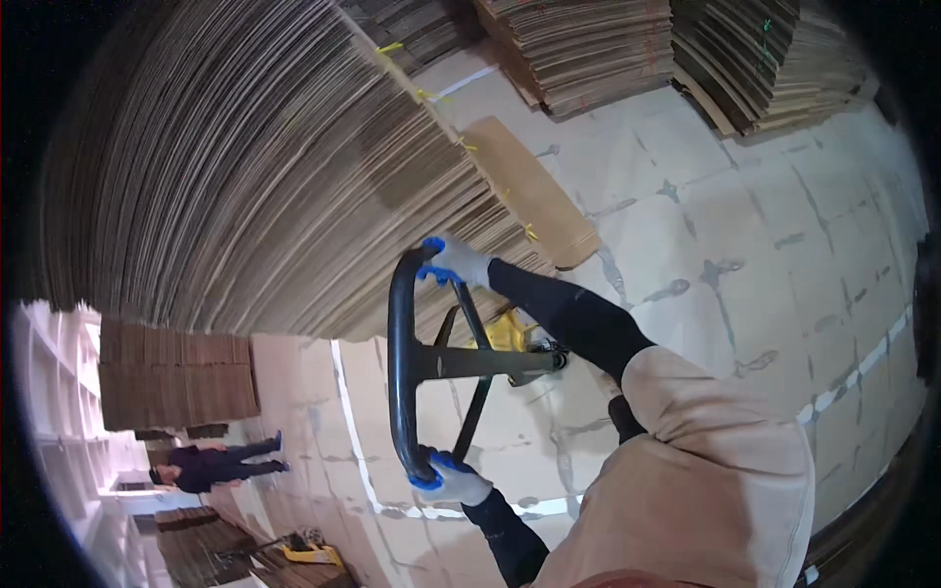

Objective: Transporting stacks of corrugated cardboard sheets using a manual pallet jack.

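Both my hands wear pale grey gloves with blue fingers and grip a black loop-shaped handle [400, 363]. My left hand [454, 480] is closed round its lower corner in the picture. At its upper corner my right hand [453, 263] is closed as well. From the handle a dark shaft [470, 363] and two struts run to a yellow base, like a pallet jack [508, 333], which is partly hidden behind them. A tall stack of flat cardboard sheets [294, 176], with yellow ties on its edge, rises just past the handle and my right hand.
More cardboard stacks [588, 49] stand at the upper right. A brown sheet [534, 191] lies beside the big stack. At lower left, a person in dark clothes [221, 465] appears sideways between a cardboard stack [176, 377] and a yellow pallet jack [312, 556]. White lines cross the tiled floor [706, 225].
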{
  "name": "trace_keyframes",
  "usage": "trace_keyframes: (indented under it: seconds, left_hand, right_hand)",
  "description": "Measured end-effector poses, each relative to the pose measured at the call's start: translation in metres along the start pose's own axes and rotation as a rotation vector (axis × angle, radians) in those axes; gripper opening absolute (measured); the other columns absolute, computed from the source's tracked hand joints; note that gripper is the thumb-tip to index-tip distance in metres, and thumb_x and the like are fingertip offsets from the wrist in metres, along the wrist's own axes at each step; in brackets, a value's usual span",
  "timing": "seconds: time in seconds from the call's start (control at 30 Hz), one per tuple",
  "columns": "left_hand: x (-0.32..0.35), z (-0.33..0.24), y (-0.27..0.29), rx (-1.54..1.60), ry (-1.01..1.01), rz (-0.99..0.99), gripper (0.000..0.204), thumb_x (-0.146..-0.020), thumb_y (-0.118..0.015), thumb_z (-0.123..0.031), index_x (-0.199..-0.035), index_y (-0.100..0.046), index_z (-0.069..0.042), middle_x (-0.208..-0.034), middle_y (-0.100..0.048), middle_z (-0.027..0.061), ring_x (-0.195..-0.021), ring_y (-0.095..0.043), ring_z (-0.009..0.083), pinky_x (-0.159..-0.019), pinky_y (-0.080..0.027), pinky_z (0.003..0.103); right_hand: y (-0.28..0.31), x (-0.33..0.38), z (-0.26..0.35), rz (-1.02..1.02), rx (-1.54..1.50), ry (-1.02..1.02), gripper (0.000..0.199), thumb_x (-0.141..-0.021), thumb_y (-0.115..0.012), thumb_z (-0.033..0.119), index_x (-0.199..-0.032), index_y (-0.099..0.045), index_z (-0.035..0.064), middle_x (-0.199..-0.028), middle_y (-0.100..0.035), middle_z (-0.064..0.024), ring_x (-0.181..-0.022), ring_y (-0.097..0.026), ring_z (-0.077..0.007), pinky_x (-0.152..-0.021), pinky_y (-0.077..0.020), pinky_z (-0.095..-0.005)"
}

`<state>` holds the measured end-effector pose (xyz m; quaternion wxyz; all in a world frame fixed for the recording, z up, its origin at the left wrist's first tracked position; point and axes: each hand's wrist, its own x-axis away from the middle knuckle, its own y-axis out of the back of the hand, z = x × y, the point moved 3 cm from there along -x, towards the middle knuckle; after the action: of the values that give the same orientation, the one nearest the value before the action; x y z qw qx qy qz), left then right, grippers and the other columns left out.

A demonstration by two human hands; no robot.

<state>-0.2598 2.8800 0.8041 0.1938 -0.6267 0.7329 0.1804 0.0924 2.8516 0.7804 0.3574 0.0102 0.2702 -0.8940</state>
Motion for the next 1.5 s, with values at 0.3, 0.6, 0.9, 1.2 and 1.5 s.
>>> trace_keyframes:
  seconds: [0.3,0.6,0.9,1.2,1.5]
  left_hand:
    - [-0.023,0.081,0.019,0.027,-0.177,-0.107,0.030,-0.085,-0.064,-0.018,-0.102,-0.058,0.006,-0.085,-0.061,0.0112,-0.063,-0.054,0.0146,-0.048,-0.041,0.023]
    - [-0.100,0.132,-0.003,0.204,-0.108,0.107,0.039,-0.077,-0.075,-0.024,-0.092,-0.056,0.007,-0.067,-0.053,0.0066,-0.051,-0.049,0.0131,-0.045,-0.040,0.024]
    - [-0.156,0.154,-0.081,0.316,0.032,0.339,0.007,-0.080,-0.063,0.001,-0.082,-0.057,0.004,-0.071,-0.058,0.0046,-0.061,-0.052,0.0103,-0.055,-0.043,0.024]
    - [-0.137,0.142,-0.123,0.280,-0.194,0.838,0.028,-0.071,-0.075,-0.016,-0.088,-0.058,-0.002,-0.066,-0.057,0.0083,-0.053,-0.056,0.0160,-0.051,-0.047,0.032]
    - [-0.159,0.167,-0.122,0.797,-0.131,1.326,0.016,-0.068,-0.067,-0.022,-0.074,-0.055,-0.012,-0.061,-0.054,0.0107,-0.057,-0.056,0.0323,-0.051,-0.043,0.040]
  right_hand:
    - [-0.012,-0.005,-0.034,0.028,0.045,-0.022,0.019,-0.073,-0.072,0.012,-0.085,-0.062,0.0024,-0.067,-0.063,-0.0043,-0.049,-0.053,-0.0077,-0.044,-0.0437,-0.0227]
    - [0.029,-0.005,-0.091,-0.182,0.026,0.069,0.018,-0.073,-0.068,0.009,-0.090,-0.063,0.0031,-0.067,-0.062,-0.0039,-0.050,-0.054,-0.0081,-0.044,-0.0450,-0.0223]
    - [0.059,-0.041,-0.071,-0.418,-0.033,0.224,0.015,-0.080,-0.063,0.004,-0.094,-0.065,0.0009,-0.075,-0.066,-0.0074,-0.052,-0.057,-0.0100,-0.045,-0.0456,-0.0224]
    - [0.141,-0.075,-0.080,-1.328,0.015,0.443,0.065,-0.091,-0.046,0.055,-0.127,-0.044,0.0011,-0.106,-0.057,-0.0089,-0.093,-0.056,-0.0200,-0.085,-0.0458,-0.0345]
    - [0.123,-0.025,-0.061,-0.925,0.260,0.465,0.047,-0.089,-0.049,0.053,-0.109,-0.053,0.0105,-0.089,-0.061,-0.0063,-0.074,-0.059,-0.0216,-0.069,-0.0483,-0.0369]
